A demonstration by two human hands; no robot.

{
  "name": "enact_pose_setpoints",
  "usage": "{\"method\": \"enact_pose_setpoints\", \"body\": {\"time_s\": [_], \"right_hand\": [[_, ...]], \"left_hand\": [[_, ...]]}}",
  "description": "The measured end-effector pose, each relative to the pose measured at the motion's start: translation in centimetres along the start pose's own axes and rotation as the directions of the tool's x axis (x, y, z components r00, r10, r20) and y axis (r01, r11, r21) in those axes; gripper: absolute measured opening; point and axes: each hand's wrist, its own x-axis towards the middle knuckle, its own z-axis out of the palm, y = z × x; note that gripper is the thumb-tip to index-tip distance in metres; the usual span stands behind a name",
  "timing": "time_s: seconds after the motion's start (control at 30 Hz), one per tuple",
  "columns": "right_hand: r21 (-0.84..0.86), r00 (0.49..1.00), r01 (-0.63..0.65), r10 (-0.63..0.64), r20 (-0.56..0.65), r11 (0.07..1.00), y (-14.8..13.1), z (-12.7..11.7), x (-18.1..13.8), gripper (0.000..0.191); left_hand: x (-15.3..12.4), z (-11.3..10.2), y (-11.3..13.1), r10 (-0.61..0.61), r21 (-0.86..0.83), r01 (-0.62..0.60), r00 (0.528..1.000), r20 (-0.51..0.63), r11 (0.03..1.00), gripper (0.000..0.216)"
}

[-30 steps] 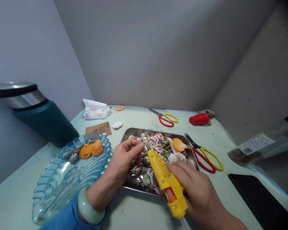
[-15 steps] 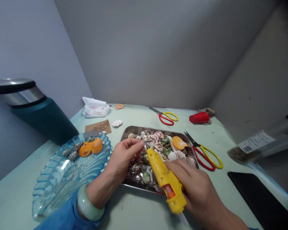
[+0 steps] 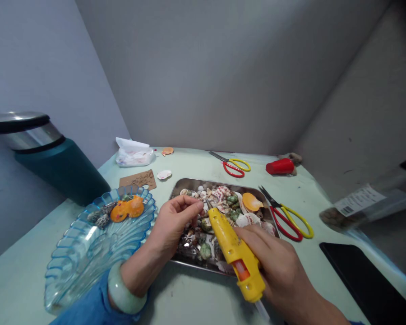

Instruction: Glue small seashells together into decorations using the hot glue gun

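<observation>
A glue gun is gripped by the right hand. At its eleven o'clock, possibly a shell is pinched by the left hand.

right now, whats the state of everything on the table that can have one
left hand, fingertips pinched shut
right hand, gripping the glue gun
glue gun, tilted, nozzle at left fingertips
metal tray, full of shells
blue dish, few shells at far end
near scissors, about shut
far scissors, shut
red cup, on its side
</observation>
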Motion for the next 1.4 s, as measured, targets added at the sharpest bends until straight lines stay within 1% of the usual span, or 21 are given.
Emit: {"method": "enact_pose_setpoints", "body": {"time_s": [0.07,0.17,0.3,0.4,0.5,0.63,0.77,1.0,1.2,1.4], "right_hand": [[0.013,1.000,0.001,-0.001,-0.001,1.000,-0.13,-0.09,0.14,0.027],[-0.011,1.000,-0.012,0.012,-0.014,1.000,-0.23,-0.12,0.32,0.024],[-0.037,0.999,-0.040,0.039,-0.025,0.999,-0.20,-0.11,0.22,0.027],[-0.011,0.999,-0.031,0.030,-0.016,0.999,-0.16,-0.13,0.00,0.029],[0.004,1.000,-0.014,0.014,0.004,1.000,-0.16,-0.11,-0.03,0.027],[-0.008,0.999,-0.032,0.032,0.023,0.999,-0.09,0.03,0.09,0.028],[-0.039,0.999,-0.036,0.036,-0.005,0.999,-0.03,0.07,0.12,0.031],[-0.022,1.000,-0.027,0.027,0.002,0.999,-0.27,-0.07,0.30,0.025],[-0.106,0.998,-0.054,0.049,-0.049,0.993,-0.29,-0.14,0.31,0.029],[-0.054,1.000,-0.028,0.028,-0.008,0.998,-0.44,-0.19,0.55,0.024]], "left_hand": [[-0.03,0.00,0.03,0.019,0.018,-0.019,1.000,-0.015,1.000,0.017],[-0.17,0.05,0.10,0.042,0.037,-0.040,0.999,-0.029,0.999,0.016],[-0.38,0.19,0.29,0.079,0.085,-0.075,0.996,-0.049,0.994,0.015],[-0.49,0.30,0.46,0.099,0.110,-0.091,0.993,-0.065,0.990,0.014],[-0.55,0.35,0.53,0.093,0.106,-0.086,0.994,-0.056,0.991,0.013],[-0.56,0.34,0.45,0.084,0.095,-0.079,0.996,-0.042,0.992,0.014],[-0.52,0.35,0.41,0.095,0.101,-0.090,0.994,-0.055,0.991,0.014],[-0.49,0.32,0.27,0.102,0.093,-0.097,0.994,-0.044,0.991,0.014],[-0.46,0.29,0.30,0.115,0.117,-0.108,0.992,-0.057,0.987,0.012],[-0.46,0.27,0.15,0.096,0.083,-0.094,0.995,-0.029,0.992,0.013]]}}
